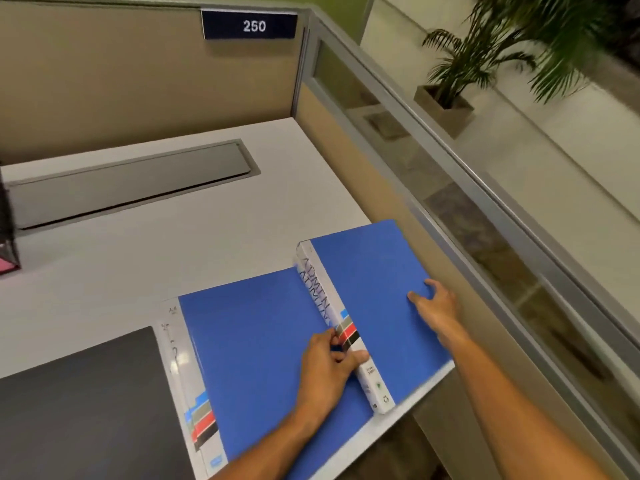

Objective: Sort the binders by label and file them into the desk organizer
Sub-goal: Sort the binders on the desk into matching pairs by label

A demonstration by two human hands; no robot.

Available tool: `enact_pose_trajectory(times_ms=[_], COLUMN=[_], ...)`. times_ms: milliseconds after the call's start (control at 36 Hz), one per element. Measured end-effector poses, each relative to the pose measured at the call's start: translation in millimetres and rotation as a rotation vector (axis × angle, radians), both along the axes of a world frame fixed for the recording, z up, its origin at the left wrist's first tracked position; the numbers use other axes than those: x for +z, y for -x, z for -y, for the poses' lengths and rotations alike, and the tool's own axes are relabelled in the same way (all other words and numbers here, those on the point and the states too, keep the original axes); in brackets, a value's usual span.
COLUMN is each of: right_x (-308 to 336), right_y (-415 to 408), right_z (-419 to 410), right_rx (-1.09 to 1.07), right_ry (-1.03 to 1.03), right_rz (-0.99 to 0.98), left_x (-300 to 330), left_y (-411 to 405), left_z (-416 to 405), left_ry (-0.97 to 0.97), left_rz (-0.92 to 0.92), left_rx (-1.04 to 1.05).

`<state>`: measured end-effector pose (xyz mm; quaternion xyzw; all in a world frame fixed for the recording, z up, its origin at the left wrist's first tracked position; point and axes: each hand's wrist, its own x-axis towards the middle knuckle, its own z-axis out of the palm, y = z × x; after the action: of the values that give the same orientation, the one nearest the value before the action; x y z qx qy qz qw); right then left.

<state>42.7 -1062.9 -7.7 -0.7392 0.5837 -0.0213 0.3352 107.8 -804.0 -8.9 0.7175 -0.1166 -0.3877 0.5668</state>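
Binders (374, 299) side by side, left fingers (334, 342) pinching white spine, right fingers (420, 296) flat on cover, laptop (86, 403) beside

A white desk (194, 237) carries two blue binders (252, 344), a dark laptop (86, 403) beside them.

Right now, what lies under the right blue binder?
The right binder overlaps the left binder, and its near corner overhangs the desk. The right hand presses it. Anything beneath is hidden.

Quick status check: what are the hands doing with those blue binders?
Left hand pinching spine of right blue binder. Right hand flat on its cover. Second blue binder flat alongside. Dark pad at left, not blocking.
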Motion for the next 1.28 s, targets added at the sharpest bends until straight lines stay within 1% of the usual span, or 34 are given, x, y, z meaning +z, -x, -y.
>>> enact_pose_trajectory(times_ms=[56, 167, 278, 361, 417, 528, 583, 667, 750, 833, 917, 944, 972, 1000, 1028, 1111, 1167, 1222, 1278], right_x=[-2.6, -11.2, -16.9, -12.9, -5.3, 13.4, 21.4, 25.0, 15.5, -1.7, -17.8, -23.1, -28.7, -34.2, -39.1, -50.0, -53.6, -55.2, -56.8], right_y=[-6.0, -16.1, -28.4, -37.3, -42.0, -41.9, -35.9, -24.3, -13.3, -4.2, 2.2, 3.7, 5.3, 6.6, 7.9, 11.4, 13.0, 12.7, 11.9], right_z=[-0.1, -7.8, -26.9, -50.7, -71.6, -121.3, -148.2, -187.4, -216.7, -231.5, -235.6, -235.0, -233.5, -231.2, -228.5, -222.0, -220.5, -220.3, -220.7], right_rx=[0.040, 0.085, 0.103, 0.121, 0.135, 0.241, 0.279, 0.378, 0.530, 0.640, 0.668, 0.672, 0.685, 0.707, 0.732, 0.808, 0.850, 0.865, 0.872], right_ry=[0.004, -0.034, -0.027, -0.003, 0.026, 0.068, 0.120, 0.226, 0.214, 0.140, 0.039, 0.007, -0.010, -0.015, -0.013, 0.034, 0.080, 0.097, 0.102], right_rz=[-0.040, -0.046, 0.033, 0.112, 0.196, 0.349, 0.437, 0.565, 0.614, 0.529, 0.407, 0.364, 0.322, 0.274, 0.219, 0.087, 0.045, 0.033, 0.021], left_x=[0.0, 1.9, 5.8, 9.8, 13.2, 19.7, 20.7, 21.7, 20.0, 11.6, 0.8, -2.2, -6.0, -8.5, -8.7, -5.5, -2.8, -0.8, -0.1], left_y=[2.7, 3.3, -1.1, -5.7, -8.7, -12.9, -13.5, -13.2, -13.0, -12.1, -9.9, -7.9, -5.3, -2.3, 0.4, 4.4, 3.1, 0.5, -3.0], left_z=[3.2, 11.0, 16.2, 5.8, -7.8, -42.1, -59.6, -85.2, -111.4, -138.0, -158.2, -163.4, -167.9, -171.0, -173.1, -174.7, -173.8, -172.9, -173.5], left_ry=[-0.006, -0.039, -0.170, -0.192, -0.150, -0.067, -0.044, -0.077, -0.139, -0.307, -0.554, -0.621, -0.647, -0.622, -0.552, -0.302, -0.153, -0.061, -0.032], left_rz=[0.011, 0.079, 0.193, 0.283, 0.364, 0.575, 0.653, 0.719, 0.784, 0.737, 0.717, 0.714, 0.692, 0.644, 0.565, 0.270, 0.139, 0.011, -0.104], left_rx=[0.012, 0.002, -0.133, -0.188, -0.160, -0.059, -0.003, 0.099, 0.214, 0.239, 0.095, 0.048, 0.032, 0.050, 0.106, 0.326, 0.455, 0.555, 0.622])
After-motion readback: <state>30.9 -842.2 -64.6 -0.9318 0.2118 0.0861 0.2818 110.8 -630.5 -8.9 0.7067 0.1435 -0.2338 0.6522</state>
